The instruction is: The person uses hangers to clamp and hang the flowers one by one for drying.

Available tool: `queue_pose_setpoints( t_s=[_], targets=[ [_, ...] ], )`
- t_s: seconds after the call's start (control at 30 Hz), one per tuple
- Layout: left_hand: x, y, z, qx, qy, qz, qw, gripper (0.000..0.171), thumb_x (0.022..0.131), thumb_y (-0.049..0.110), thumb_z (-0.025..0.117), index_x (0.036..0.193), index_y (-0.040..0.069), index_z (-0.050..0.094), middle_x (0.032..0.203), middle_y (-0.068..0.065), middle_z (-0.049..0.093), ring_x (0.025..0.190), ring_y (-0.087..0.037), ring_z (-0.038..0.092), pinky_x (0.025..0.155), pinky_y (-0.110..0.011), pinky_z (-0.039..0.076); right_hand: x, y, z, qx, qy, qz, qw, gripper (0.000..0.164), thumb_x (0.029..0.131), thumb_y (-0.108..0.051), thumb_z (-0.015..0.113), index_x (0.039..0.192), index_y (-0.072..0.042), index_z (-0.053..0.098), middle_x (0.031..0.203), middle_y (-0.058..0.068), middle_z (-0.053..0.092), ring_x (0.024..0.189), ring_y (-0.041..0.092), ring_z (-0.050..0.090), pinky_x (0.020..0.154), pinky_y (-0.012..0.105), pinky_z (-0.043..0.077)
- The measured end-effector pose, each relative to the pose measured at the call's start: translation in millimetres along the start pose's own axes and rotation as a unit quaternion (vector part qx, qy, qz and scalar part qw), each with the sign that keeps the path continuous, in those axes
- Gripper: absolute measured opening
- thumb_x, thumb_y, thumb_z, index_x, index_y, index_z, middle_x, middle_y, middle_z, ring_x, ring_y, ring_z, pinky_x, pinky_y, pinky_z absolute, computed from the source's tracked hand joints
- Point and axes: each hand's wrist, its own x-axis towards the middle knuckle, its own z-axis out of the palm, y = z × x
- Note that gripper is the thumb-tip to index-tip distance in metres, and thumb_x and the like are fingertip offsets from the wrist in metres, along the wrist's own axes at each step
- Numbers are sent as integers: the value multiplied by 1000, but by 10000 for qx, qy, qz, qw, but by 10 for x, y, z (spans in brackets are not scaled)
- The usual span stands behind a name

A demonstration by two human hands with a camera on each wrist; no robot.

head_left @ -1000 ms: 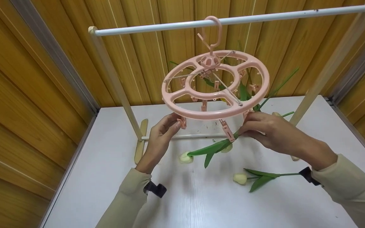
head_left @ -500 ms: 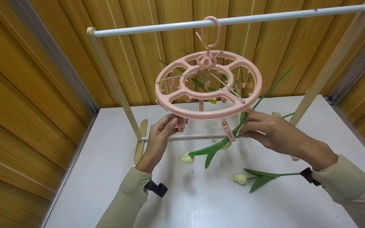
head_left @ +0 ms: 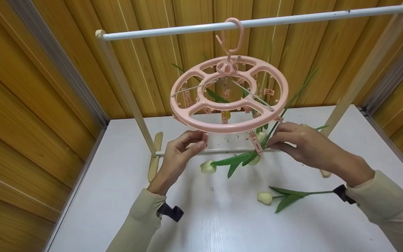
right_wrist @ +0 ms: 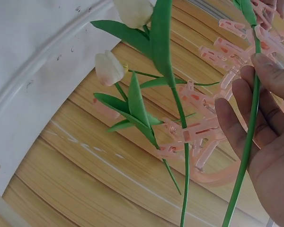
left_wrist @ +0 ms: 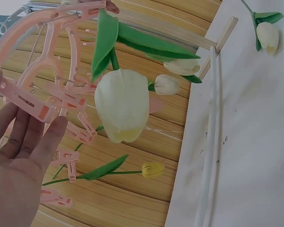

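Note:
A round pink clip hanger (head_left: pixel 222 128) hangs by its hook from a white rail (head_left: pixel 173 30). At its near left edge my left hand (head_left: pixel 177 154) holds a pink clip (head_left: pixel 205 140) between thumb and fingers; the left wrist view shows the same clip (left_wrist: pixel 26 100) close up. On the near right, my right hand (head_left: pixel 303 143) pinches the green stem (right_wrist: pixel 248 137) of a white tulip (head_left: pixel 208 167). That tulip's bloom points left, and its leaves pass by another hanging clip (head_left: pixel 256 142). More white tulips (right_wrist: pixel 109 67) and a yellow tulip (left_wrist: pixel 153 170) hang among the hanger's clips.
One white tulip (head_left: pixel 264 198) lies on the white table (head_left: pixel 222 224), near my right wrist. Wooden posts (head_left: pixel 126 91) carry the rail, with a low white crossbar (head_left: pixel 219 151) between their feet. Wood-panelled walls (head_left: pixel 30 115) stand behind and beside the table.
The hanger has swung slightly left and turned. Both hands stay near its front edge, still holding the clip and the tulip stem. The held tulip has shifted a little up and right.

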Motion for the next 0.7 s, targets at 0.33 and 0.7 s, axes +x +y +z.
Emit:
queue_pose_setpoints(
  t_s=[0.33, 0.7],
  targets=[
    [-65, 40, 0, -47, -259, 80, 9996, 30, 96, 4, 79, 125, -2, 72, 118, -13, 73, 113, -32, 69, 100, -45, 59, -10, 44, -15, -282, 328, 20, 9991, 38, 72, 15, 91, 99, -9, 80, 102, -2, 72, 95, 14, 69, 84, 9, 53],
    [-100, 34, 131, -107, -212, -16, 9997, 32, 91, 0, 82, 122, -2, 74, 114, -14, 75, 106, -32, 74, 96, -45, 61, 14, -36, -32, -390, 661, -176, 9969, 42, 71, 16, 92, 103, -7, 78, 110, 2, 73, 108, 23, 67, 102, 8, 44]
  ],
)
